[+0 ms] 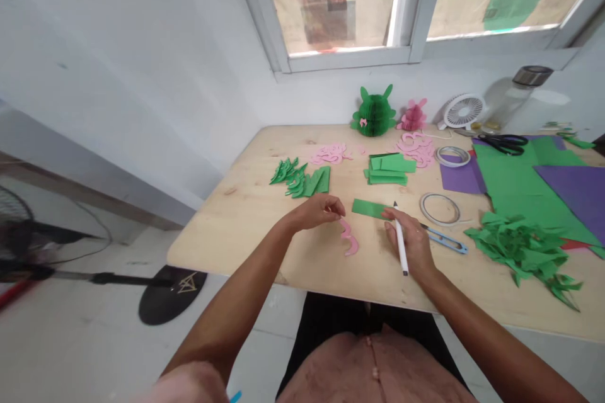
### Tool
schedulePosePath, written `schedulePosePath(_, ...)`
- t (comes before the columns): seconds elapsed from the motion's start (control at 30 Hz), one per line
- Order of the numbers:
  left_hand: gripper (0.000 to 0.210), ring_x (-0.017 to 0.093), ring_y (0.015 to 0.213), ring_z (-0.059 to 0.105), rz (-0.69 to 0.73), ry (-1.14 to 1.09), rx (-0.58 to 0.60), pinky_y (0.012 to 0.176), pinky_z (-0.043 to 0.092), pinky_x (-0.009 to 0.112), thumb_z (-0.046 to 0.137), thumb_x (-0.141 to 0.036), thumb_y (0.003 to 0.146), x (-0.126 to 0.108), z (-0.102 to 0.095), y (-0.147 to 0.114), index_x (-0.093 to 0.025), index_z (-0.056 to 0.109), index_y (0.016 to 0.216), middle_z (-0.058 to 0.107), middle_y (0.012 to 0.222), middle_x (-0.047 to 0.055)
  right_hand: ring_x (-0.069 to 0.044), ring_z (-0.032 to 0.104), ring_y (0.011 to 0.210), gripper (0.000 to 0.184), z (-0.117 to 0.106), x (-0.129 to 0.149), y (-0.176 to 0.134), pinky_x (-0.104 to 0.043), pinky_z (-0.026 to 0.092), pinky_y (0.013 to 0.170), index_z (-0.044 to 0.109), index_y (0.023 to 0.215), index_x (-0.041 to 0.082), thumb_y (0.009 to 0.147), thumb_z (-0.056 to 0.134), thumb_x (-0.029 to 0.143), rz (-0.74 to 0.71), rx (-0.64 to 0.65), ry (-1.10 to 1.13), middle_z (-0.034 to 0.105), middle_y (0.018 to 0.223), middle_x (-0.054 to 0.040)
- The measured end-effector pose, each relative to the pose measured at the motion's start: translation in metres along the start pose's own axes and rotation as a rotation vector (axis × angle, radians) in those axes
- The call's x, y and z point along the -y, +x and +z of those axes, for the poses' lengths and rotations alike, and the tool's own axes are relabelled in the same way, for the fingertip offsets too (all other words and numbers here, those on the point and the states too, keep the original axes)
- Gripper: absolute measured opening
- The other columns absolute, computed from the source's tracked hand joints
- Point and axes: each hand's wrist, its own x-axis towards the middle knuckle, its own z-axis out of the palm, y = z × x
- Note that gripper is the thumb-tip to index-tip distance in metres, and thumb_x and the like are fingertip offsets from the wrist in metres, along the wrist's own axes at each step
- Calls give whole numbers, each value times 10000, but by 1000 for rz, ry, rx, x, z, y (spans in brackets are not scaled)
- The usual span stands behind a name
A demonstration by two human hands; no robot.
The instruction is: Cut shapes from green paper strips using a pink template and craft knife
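Note:
My left hand (320,210) is closed in a pinch at the top end of a curvy pink paper cutout (350,243), which hangs or lies toward the table's front edge; which, I cannot tell. A white marker (401,240) with dark ends is held in my right hand (414,244), slanting between the fingers. The fingertips of that hand reach the right end of a green paper strip (367,207) lying flat on the wooden table (255,214). Close to the right hand lies a blue utility knife (447,240), its tip partly behind the hand.
Green cut shapes (295,177), a stack of green strips (388,169) and pink cutouts (329,153) lie farther back. Tape rolls (439,209), green scraps (522,249), purple sheets (460,174) and black scissors (505,143) are on the right. A small fan (464,111) stands by the wall.

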Motion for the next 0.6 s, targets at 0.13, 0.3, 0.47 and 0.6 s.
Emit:
schedulePosePath(0.13, 63, 120, 759, 622, 74, -57, -23, 742, 486, 246, 637, -190, 784, -18, 5, 17, -156, 661, 832, 688, 809, 6, -244, 737, 880, 257, -2, 11, 9, -384, 577, 810, 633, 1118, 240, 891, 555, 332, 128, 99, 142, 768, 974, -64)
schedulePosePath(0.3, 88, 119, 739, 618, 137, -88, -88, 728, 493, 249, 630, -224, 796, -31, 18, 33, -141, 642, 823, 674, 782, 15, -245, 744, 776, 288, -6, 25, 25, -335, 580, 653, 599, 1075, 250, 839, 619, 414, 325, 184, 310, 762, 891, -54)
schedulePosePath(0.47, 141, 127, 768, 650, 131, -6, -139, 737, 530, 265, 616, -246, 888, -27, 29, 41, -120, 639, 948, 678, 834, 26, -186, 662, 537, 279, -3, 24, 29, -282, 519, 495, 587, 1021, 247, 796, 636, 406, 419, 173, 349, 708, 696, 5)
schedulePosePath(0.6, 276, 180, 949, 653, 57, 181, -189, 835, 566, 374, 591, -345, 965, -18, 30, 46, -138, 603, 1148, 652, 1090, 67, -177, 652, 573, 296, 0, 14, 28, -269, 510, 502, 595, 1038, 236, 783, 639, 380, 431, 77, 409, 694, 706, 4)
